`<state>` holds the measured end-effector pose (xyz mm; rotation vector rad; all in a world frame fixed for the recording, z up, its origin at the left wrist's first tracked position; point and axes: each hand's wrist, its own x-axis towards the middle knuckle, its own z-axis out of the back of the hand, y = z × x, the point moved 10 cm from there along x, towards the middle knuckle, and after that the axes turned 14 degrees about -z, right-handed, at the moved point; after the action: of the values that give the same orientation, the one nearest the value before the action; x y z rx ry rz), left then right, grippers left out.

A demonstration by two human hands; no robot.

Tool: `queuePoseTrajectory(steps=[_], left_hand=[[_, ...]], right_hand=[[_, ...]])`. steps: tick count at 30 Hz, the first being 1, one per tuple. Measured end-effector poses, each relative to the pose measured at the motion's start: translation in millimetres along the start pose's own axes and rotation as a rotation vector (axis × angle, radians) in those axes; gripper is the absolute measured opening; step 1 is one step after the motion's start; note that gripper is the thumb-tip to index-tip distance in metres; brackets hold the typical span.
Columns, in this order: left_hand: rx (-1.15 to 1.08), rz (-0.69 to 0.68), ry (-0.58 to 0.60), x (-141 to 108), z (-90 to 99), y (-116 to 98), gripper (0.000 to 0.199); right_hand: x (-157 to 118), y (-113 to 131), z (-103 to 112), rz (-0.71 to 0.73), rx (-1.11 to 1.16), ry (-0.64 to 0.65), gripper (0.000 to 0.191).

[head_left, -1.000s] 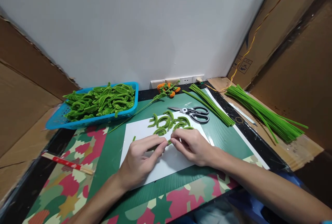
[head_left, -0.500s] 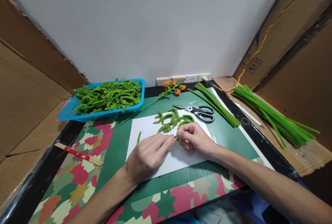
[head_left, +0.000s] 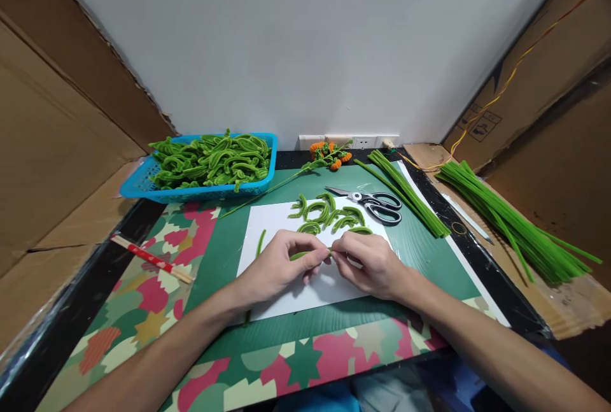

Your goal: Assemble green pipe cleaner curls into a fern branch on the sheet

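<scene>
Short fuzzy green stem point(head_left: 300, 255), slightly curved, pinched between both hands point(head_left: 308, 258) point(head_left: 356, 259), roughly level above white paper point(head_left: 298, 297).

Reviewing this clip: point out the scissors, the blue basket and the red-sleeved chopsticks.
Scissors point(head_left: 356, 197): head view, on the pivot.
Blue basket point(head_left: 210, 193): head view, on the front wall.
Chopsticks point(head_left: 151, 258): head view, on the red sleeve.
</scene>
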<state>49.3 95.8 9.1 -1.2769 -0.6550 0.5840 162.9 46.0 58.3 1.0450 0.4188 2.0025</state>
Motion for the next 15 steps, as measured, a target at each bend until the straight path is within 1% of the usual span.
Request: queuePoseTrajectory(steps=[1, 3, 6, 8, 10, 12, 13, 15], left_hand=[[0.043, -0.032, -0.018, 0.5, 1.6, -3.4, 0.031], [0.208, -0.16, -0.082, 0.4, 7.2, -18.3, 0.024], [0.503, -0.47, -0.176, -8.1, 8.2, -52.9, 0.011], [0.626, -0.656, -0.204, -17.9, 2.5, -69.2, 0.01], [0.722, -0.799, -0.223, -27.7, -3.4, -78.5, 0.016], [0.817, -0.901, -0.239, -35.3, -9.4, -83.6, 0.02], [0.855, -0.931, -0.247, -37.4, -11.6, -84.8, 0.021], [0.869, -0.921, -0.257, -36.3, -12.0, -83.9, 0.021]], right_hand=[[0.7, -0.5, 0.1, -0.015, 0.015, 0.012, 0.015], [2.7, -3.0, 1.0, -0.073, 0.061, 0.032, 0.014], [6.0, -10.3, 1.2, -0.223, 0.186, 0.057, 0.016], [6.7, -17.8, -2.2, -0.353, 0.315, 0.08, 0.019], [5.2, -27.1, -10.0, -0.491, 0.497, 0.112, 0.023], [2.3, -34.6, -20.9, -0.598, 0.695, 0.158, 0.03], [1.2, -36.7, -25.8, -0.629, 0.775, 0.18, 0.034], [0.1, -39.4, -30.8, -0.654, 0.846, 0.199, 0.038]])
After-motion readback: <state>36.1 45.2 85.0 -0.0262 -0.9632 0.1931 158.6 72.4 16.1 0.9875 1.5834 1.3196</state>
